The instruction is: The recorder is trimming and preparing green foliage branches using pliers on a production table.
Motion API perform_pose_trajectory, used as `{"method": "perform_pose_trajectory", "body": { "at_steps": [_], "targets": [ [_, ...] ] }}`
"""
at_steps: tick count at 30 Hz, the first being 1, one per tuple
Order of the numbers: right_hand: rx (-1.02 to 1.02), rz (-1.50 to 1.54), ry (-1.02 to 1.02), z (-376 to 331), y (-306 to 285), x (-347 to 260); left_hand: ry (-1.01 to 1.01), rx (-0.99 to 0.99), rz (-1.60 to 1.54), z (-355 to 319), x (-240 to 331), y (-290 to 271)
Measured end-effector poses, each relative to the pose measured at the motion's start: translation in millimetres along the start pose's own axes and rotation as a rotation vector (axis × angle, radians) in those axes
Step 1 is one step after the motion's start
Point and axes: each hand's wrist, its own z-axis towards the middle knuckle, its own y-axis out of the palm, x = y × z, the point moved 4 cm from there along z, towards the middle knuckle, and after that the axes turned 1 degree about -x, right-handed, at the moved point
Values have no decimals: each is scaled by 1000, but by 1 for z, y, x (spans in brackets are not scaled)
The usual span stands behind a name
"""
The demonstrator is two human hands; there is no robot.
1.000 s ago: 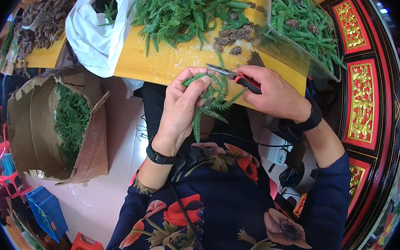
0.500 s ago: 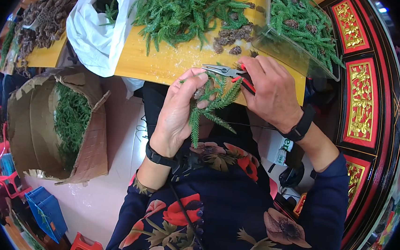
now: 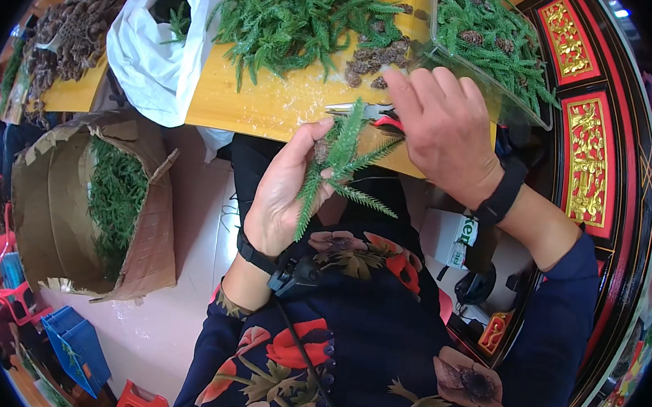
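Note:
My left hand [image 3: 274, 199] pinches a green artificial pine sprig [image 3: 339, 155] in front of me, just over the near edge of the yellow table [image 3: 269, 99]. A brown pine cone [image 3: 320, 151] shows among its needles, partly hidden by my thumb. In my right hand [image 3: 453, 141] is a pair of pliers [image 3: 377, 114] with red handles, its metal jaws pointing left behind the sprig's upright frond. Whether the jaws touch the sprig I cannot tell. Beyond my hands lie a heap of green sprigs [image 3: 286, 28] and several loose pine cones [image 3: 375, 60].
A clear plastic bin [image 3: 521, 104] of sprigs and cones stands at the far right. To the left are a white plastic bag [image 3: 149, 71], a pile of brown cones [image 3: 80, 23] and an open cardboard box [image 3: 58, 205] holding greenery. Red-and-gold carved panels [image 3: 590, 159] line the right side.
The sprig has turned in my left hand, so one frond now points up. My right hand has rolled over with the pliers, and its forearm has swung outward to the right.

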Motion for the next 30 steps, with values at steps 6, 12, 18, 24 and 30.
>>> {"method": "perform_pose_trajectory", "body": {
  "at_steps": [6, 12, 18, 24, 30],
  "targets": [
    [-396, 738, 282, -17, 20, 12, 169, 2, 187, 0, 2, 6],
    [-601, 1051, 384, -26, 25, 15, 297, -100, 379, -4, 4, 10],
    [-322, 726, 292, -26, 12, 17, 392, 14, 455, -4, 7, 9],
    [-732, 1285, 452, -32, 29, 10, 382, -13, 498, -6, 7, 10],
    [-803, 1386, 424, -31, 35, 9, 380, -28, 499, -9, 7, 13]
  ]
}}
